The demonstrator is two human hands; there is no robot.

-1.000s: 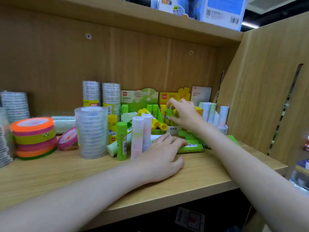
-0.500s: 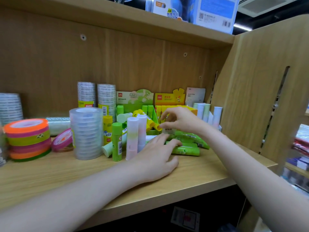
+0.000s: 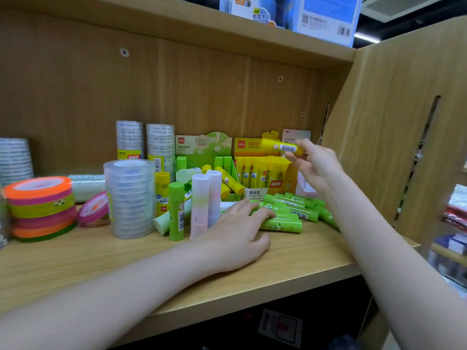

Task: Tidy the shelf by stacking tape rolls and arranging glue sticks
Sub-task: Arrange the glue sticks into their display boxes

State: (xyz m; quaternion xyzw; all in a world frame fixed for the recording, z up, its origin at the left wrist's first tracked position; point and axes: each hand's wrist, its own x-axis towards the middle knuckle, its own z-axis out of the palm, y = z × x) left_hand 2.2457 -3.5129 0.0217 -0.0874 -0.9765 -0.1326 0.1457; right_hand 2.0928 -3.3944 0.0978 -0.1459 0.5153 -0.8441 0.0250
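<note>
- The yellow glue stick [image 3: 282, 147] is lifted clear of the shelf, lying nearly level in the air just above the yellow display box [image 3: 262, 174], barcode label facing the camera.
- The right hand [image 3: 314, 164] pinches it at its right end between fingertips and thumb; the rest of the stick juts out to the left, unsupported.
- To seat it well, I would tip it upright, cap up like the row already standing in the box, and lower it into a gap in that row rather than dropping it on top. Whether a free slot remains I cannot tell; the row looks tightly packed.
- A grip so near one end gives little control, so a slow descent seems wise, lest it knock its neighbours askew.
- The left hand [image 3: 236, 233] rests on the wooden shelf [image 3: 303, 251], fingers relaxed and spread, fingertips touching the green glue sticks [image 3: 290, 213] lying loose in a heap in front of the box; it grasps nothing.
- More yellow sticks lie slanted in the green display box [image 3: 202, 157] to the left, probably the next to sort.
- Further left, the clear tape stack [image 3: 129, 198] and the coloured tape stack [image 3: 40, 208] stand upright; a pink tape roll [image 3: 93, 208] leans between them, not yet stacked.
</note>
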